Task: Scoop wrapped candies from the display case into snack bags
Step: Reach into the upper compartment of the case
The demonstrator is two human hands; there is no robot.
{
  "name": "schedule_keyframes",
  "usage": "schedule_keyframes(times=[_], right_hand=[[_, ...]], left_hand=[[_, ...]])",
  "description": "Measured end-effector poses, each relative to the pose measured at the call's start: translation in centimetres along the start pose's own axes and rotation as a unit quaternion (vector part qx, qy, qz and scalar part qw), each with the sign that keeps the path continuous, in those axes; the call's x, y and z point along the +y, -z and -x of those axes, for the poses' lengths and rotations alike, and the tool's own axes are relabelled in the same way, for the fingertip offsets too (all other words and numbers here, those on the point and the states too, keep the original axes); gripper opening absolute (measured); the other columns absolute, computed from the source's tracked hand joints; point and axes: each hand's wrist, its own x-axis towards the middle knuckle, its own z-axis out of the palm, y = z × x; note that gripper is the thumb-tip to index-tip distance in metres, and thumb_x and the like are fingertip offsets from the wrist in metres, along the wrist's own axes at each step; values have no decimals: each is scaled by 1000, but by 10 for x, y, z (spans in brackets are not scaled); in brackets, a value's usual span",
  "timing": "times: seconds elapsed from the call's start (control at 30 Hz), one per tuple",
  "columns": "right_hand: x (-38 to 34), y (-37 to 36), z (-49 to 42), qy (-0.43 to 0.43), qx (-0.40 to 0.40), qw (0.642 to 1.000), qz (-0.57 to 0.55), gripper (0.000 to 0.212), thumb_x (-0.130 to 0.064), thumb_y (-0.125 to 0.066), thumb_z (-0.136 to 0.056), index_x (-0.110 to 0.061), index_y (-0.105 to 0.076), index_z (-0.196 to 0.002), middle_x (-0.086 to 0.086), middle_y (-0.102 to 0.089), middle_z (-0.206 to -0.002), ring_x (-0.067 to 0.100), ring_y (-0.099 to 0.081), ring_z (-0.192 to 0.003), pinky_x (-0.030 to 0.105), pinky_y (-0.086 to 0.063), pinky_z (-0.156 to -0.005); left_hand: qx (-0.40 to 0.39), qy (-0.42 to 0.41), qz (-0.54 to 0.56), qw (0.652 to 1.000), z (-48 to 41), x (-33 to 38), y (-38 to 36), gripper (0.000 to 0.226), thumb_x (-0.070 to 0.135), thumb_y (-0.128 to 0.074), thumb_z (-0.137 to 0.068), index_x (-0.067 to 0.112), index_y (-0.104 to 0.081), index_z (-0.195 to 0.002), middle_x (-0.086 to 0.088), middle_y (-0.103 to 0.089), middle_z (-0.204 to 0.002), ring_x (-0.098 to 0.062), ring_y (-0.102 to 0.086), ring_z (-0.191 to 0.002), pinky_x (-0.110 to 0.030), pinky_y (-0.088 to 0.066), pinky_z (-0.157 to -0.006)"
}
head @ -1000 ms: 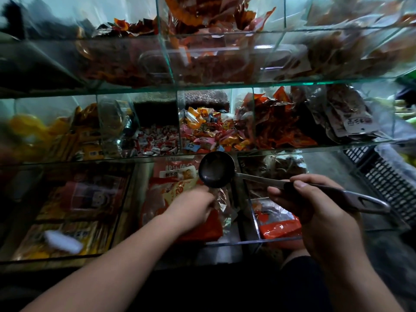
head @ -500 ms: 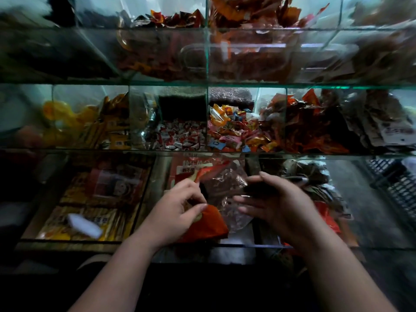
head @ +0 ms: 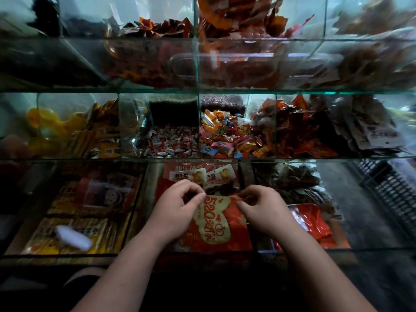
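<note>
**Both hands on the red bag, low in the case**

The glass display case (head: 198,64) fills nearly all I see, split by glass walls into rows of compartments. The top row is heaped with orange and brown packets, blurred through the glass. At my far right, outside the case, sits a black plastic crate (head: 391,188). In the bottom row, the left compartment holds flat yellow packets (head: 74,233).

The wrapped candies (head: 227,140) lie in the middle row, straight ahead: a mixed pile in yellow, pink and blue, with a pile of red-and-white candies (head: 175,143) in the compartment just to its left.

Below them, in the middle compartment of the bottom row, is the red snack bag (head: 218,224), with pale lettering facing me. My left hand (head: 175,208) pinches its top edge at the left, fingers curled in. My right hand (head: 265,210) pinches the same edge at the right, fingers likewise curled. The two hands are near each other, not touching.
</note>
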Motion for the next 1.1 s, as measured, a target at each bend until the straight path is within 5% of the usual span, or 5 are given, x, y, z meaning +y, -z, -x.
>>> schedule_keyframes(times=[0.3, 0.63, 0.8, 0.97, 1.1], right_hand=[[-49, 43, 5, 134, 15, 989, -61, 10, -42, -77, -85, -45, -68, -84, -24, -72, -83, -10, -67, -76, 9, -51, -57], [-117, 119, -18, 191, 73, 972, -111, 27, -46, -78, -83, -22, -78, -95, -6, -77, -79, 3, -73, -73, 27, -61, -68], [-138, 143, 14, 312, 75, 921, -222, 23, -41, -77, -84, -20, -78, -92, -3, -79, -79, 13, -76, -70, 29, -62, -59], [-130, 165, -7, 250, 171, 944, -128, 19, -42, -79, -82, -25, -79, -91, -9, -76, -72, 0, -71, -62, 17, -55, -52], [-106, 164, -45, 121, 198, 943, -237, 42, -31, -80, -86, -20, -71, -125, -6, -75, -103, -1, -73, -84, 20, -61, -70]], left_hand=[[-38, 57, -20, 997, -6, 20, 29, 8, 43, -71, -90, 42, -69, -83, 18, -71, -78, -2, -67, -70, -26, -54, -62], [79, -53, 2, 995, -88, 121, 84, 10, 34, -71, -92, 28, -73, -84, 9, -72, -78, -2, -67, -73, -21, -53, -61], [9, -178, 128, 976, -67, 171, 89, 16, 33, -69, -92, 20, -75, -87, -1, -73, -78, -17, -71, -72, -31, -59, -64], [103, -142, -4, 985, -91, 179, 99, 11, 28, -71, -93, 21, -74, -86, 4, -71, -77, -9, -67, -71, -20, -55, -59], [126, -144, -30, 981, -116, 179, 99, 13, 25, -68, -95, 21, -74, -106, 9, -71, -94, -1, -65, -83, -9, -51, -65]])
